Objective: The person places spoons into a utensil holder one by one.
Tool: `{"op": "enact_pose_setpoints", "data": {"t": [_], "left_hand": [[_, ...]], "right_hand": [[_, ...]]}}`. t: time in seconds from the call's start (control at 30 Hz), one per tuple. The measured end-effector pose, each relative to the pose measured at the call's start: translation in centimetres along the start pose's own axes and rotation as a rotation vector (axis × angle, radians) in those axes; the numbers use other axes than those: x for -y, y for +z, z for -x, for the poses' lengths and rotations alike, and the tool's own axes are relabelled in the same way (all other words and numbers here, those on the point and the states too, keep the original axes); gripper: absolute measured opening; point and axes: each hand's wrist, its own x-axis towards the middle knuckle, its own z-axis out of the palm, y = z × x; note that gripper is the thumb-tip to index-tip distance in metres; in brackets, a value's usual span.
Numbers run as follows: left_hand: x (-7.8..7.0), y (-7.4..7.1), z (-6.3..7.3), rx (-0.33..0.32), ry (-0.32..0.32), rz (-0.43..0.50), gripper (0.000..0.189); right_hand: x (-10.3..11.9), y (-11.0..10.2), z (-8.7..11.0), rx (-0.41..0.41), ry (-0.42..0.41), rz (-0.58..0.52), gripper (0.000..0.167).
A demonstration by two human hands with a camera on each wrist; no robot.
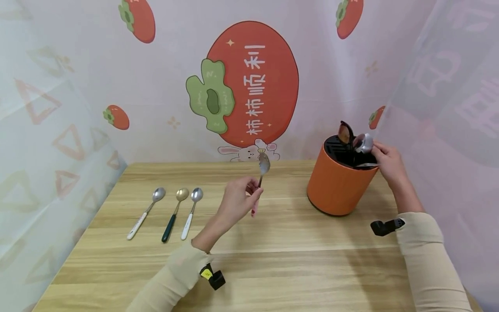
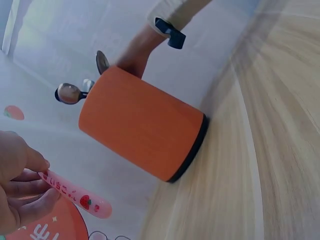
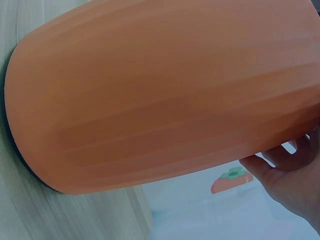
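Note:
My left hand (image 1: pixel 238 198) pinches a spoon with a pink, strawberry-printed handle (image 2: pixel 82 197), its metal bowl (image 1: pixel 264 164) pointing up above the table. On the right, my right hand (image 1: pixel 391 165) is at the top of an orange cylindrical utensil holder (image 1: pixel 337 186) with a black slotted top. Its fingertips seem to pinch a silver spoon (image 1: pixel 364 143) there; the exact hold is partly hidden. A dark-edged spoon (image 1: pixel 345 133) stands up from the holder beside it. The left wrist view shows another spoon bowl (image 2: pixel 102 61) near the right hand.
Three spoons lie side by side at the left of the wooden table (image 1: pixel 273 268): a white-handled spoon (image 1: pixel 137 225), a dark-green-handled spoon (image 1: pixel 169 227) and a second white-handled spoon (image 1: pixel 187 225). A printed curtain (image 1: pixel 163 78) hangs behind the table and along its sides.

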Motion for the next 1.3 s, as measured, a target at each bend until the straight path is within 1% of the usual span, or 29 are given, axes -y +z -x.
{"op": "enact_pose_setpoints", "data": {"t": [0.13, 0.27, 0.53, 0.77, 0.93, 1.13, 1.23, 1.3], "left_hand": [[-0.9, 0.6, -0.6, -0.003, 0.004, 0.005, 0.006], [-1.8, 1.3, -1.3, -0.008, 0.008, 0.027, 0.006], [-3.8, 2.5, -2.7, 0.019, 0.036, 0.053, 0.011], [-5.4, 3.6, -4.3, 0.024, 0.107, 0.064, 0.008], [-6.4, 4.3, -5.2, 0.029, 0.147, 0.085, 0.008], [-7.4, 5.1, -6.5, 0.010, 0.198, 0.077, 0.008], [-8.1, 5.4, -7.3, 0.000, 0.233, 0.071, 0.010], [-8.7, 5.5, -7.9, -0.004, 0.255, 0.073, 0.011]], "right_hand": [[-0.1, 0.0, 0.0, -0.012, 0.004, -0.001, 0.055], [-0.1, -0.1, 0.0, -0.007, 0.004, -0.008, 0.055], [0.0, -0.1, 0.4, -0.014, -0.003, -0.033, 0.056], [0.0, 0.0, 0.4, -0.012, 0.001, -0.034, 0.057], [0.2, 0.1, 0.3, -0.014, 0.016, -0.013, 0.056], [0.3, 0.2, 0.1, -0.013, 0.011, -0.021, 0.055], [0.2, 0.1, 0.1, -0.015, -0.007, -0.042, 0.055], [0.3, 0.1, 0.1, -0.011, -0.005, -0.039, 0.055]]}}
